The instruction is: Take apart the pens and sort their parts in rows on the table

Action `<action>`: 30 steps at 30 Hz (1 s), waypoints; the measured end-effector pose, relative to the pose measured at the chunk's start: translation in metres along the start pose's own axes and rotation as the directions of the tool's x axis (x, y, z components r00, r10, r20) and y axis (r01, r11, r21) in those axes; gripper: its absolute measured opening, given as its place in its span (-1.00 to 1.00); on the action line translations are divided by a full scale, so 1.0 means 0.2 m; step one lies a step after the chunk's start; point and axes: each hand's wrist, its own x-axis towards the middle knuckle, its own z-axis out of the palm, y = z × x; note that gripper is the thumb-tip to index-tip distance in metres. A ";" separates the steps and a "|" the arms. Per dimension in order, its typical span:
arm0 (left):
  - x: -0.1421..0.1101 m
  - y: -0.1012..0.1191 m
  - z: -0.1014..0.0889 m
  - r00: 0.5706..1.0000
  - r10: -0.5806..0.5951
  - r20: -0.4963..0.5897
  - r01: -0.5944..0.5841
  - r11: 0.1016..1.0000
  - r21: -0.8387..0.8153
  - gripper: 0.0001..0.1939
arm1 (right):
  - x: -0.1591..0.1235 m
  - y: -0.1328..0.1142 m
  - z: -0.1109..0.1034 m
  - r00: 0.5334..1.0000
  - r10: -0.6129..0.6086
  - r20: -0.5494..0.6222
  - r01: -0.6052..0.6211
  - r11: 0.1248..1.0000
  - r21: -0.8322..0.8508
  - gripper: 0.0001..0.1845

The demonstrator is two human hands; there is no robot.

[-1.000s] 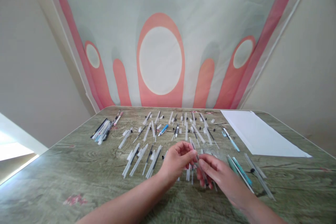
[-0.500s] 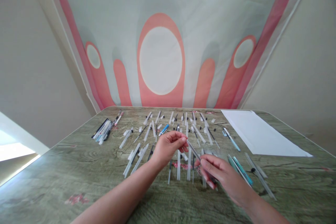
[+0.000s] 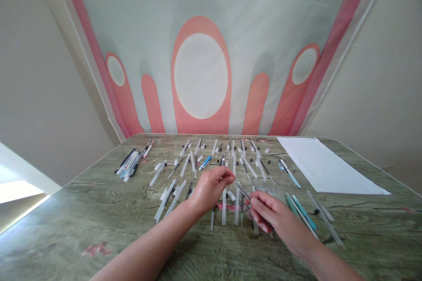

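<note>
A slim grey pen [image 3: 243, 191] slants between my two hands above the table. My left hand [image 3: 212, 188] pinches its far upper end with thumb and fingertips. Lower down, my right hand [image 3: 271, 213] has its thumb and fingers closed around the near end, hiding that part. Below and around the hands lie clear pen barrels [image 3: 236, 210], thin dark refills [image 3: 212, 218] and small caps [image 3: 231, 195] in loose rows. Just past my left hand rests a blue-and-white pen [image 3: 205, 163].
Teal pens [image 3: 303, 213] lie beside my right wrist, with a clear barrel [image 3: 325, 219] further right. A light-blue pen [image 3: 290, 174] is near a white sheet [image 3: 329, 167]. A bundle of pens [image 3: 129, 163] lies on the wooden-look table [image 3: 108, 210] at left.
My left fingers have curled and turned slightly at the pen's upper end. My right hand keeps its grip in nearly the same place, and the view has shifted a little.
</note>
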 end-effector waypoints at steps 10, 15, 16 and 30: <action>-0.01 0.01 0.01 0.995 0.099 0.003 -0.098 0.972 0.212 -0.82 | 0.01 0.00 -0.01 0.999 0.003 -0.034 -0.006 0.997 -0.078 -0.62; -0.02 0.01 0.03 0.993 0.117 -0.019 -0.107 0.954 0.279 -0.83 | 0.00 0.01 -0.01 0.982 -0.124 -0.142 0.063 0.924 -0.376 -0.71; -0.02 0.01 0.04 0.993 0.113 -0.026 -0.102 0.954 0.283 -0.83 | 0.00 0.01 -0.01 0.973 -0.168 -0.158 0.081 0.891 -0.447 -0.74; -0.04 0.01 0.17 0.909 -0.335 0.249 0.417 0.749 -0.514 -0.71 | -0.01 -0.03 0.02 0.860 -0.373 -0.348 0.146 0.834 -0.532 -0.82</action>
